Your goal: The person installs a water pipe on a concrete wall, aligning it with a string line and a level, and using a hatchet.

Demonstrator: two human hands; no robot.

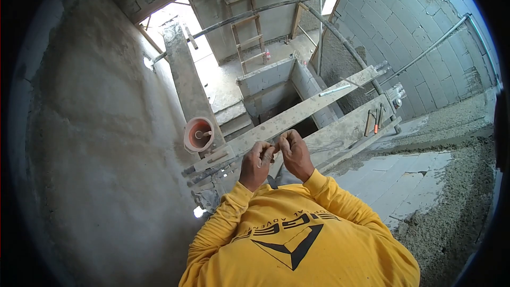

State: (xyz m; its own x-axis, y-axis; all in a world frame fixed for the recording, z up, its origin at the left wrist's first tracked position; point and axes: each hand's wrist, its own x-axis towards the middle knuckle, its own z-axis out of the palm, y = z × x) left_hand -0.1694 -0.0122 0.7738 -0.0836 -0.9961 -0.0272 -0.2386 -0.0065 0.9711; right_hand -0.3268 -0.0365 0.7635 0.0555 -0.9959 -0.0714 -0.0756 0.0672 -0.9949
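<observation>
Above the grey wooden scaffold plank [305, 110], both hands are raised close together in front of the yellow long-sleeved shirt [297, 239]. The left hand [257, 163] and right hand [296, 154] are curled nearly closed, fingertips meeting on a small dark piece [269, 153]; what it is cannot be made out. An orange round plastic bucket [198, 134] sits just left of the hands. Orange-handled tools [375, 120] lie on the far plank. A wooden ladder [247, 26] leans against the back wall.

Plastered wall [95, 143] near the left hand [256, 162], orange bucket [198, 134] and planks [297, 111] just ahead, open air on the right.
</observation>
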